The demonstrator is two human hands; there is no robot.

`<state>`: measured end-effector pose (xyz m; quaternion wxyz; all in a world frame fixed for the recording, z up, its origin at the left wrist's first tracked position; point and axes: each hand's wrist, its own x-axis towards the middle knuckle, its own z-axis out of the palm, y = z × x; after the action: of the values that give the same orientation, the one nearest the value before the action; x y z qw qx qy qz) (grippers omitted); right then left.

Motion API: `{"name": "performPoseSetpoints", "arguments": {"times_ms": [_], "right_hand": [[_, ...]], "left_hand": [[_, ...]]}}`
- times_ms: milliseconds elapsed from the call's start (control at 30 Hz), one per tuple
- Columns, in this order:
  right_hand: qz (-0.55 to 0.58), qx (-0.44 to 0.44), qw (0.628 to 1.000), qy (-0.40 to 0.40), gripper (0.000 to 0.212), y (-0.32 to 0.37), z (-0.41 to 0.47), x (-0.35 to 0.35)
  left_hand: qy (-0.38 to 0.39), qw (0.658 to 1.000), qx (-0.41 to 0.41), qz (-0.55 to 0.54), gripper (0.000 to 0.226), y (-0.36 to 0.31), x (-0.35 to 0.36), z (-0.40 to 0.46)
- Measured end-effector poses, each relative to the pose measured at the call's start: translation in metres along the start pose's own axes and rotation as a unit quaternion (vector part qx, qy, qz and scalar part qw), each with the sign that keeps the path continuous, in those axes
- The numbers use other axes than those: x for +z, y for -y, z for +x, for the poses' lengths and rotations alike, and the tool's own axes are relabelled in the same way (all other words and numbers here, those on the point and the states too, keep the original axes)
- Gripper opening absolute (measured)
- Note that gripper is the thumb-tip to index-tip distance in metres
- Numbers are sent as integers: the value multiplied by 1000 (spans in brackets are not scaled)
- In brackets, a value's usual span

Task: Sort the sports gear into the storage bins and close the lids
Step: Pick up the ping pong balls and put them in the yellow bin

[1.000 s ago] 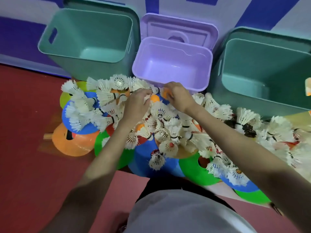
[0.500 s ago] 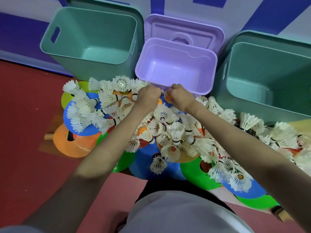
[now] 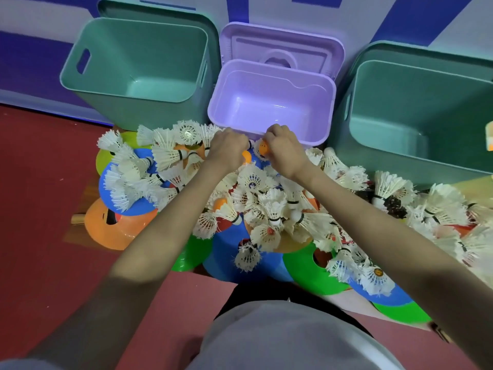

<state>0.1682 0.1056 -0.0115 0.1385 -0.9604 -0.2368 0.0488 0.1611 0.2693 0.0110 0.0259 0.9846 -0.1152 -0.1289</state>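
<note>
A pile of white shuttlecocks point(image 3: 269, 209) lies on flat coloured marker cones, among them a blue cone point(image 3: 226, 265). Small orange balls are mixed into the pile. My right hand point(image 3: 284, 150) pinches an orange ball point(image 3: 263, 150) just in front of the open purple bin point(image 3: 329, 113). My left hand point(image 3: 226, 150) is beside it, with fingers curled at a second orange ball point(image 3: 246, 157); its fingertips are hidden. A third orange ball point(image 3: 221, 202) lies lower in the pile. Nothing shows inside the purple bin.
A green bin point(image 3: 74, 76) stands open at the left and another green bin point(image 3: 354, 124) at the right. The purple lid point(image 3: 282, 44) leans against the wall behind its bin. An orange cone point(image 3: 106, 233) lies at the left on the red floor.
Both hands have moved up the pile toward the purple bin's front edge. The right hand has kept hold of its orange ball. The left hand has closed in beside the second ball.
</note>
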Motion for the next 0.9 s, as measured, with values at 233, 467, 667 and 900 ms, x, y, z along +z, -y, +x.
{"name": "performPoseSetpoints", "arguments": {"times_ms": [233, 467, 667, 900], "right_hand": [[235, 67, 957, -156, 30, -37, -96, -30], [224, 185, 912, -289, 33, -119, -213, -58], [215, 294, 852, -376, 34, -205, -295, -75], [157, 383, 827, -380, 39, -308, -344, -107]], "left_hand": [[-157, 945, -15, -285, 33, -35, -6, -34], [-98, 924, 127, -346, 35, -158, 0, -28], [-78, 902, 211, -368, 38, -295, 1, -8], [-47, 893, 175, -412, 38, -436, 2, 24]]}}
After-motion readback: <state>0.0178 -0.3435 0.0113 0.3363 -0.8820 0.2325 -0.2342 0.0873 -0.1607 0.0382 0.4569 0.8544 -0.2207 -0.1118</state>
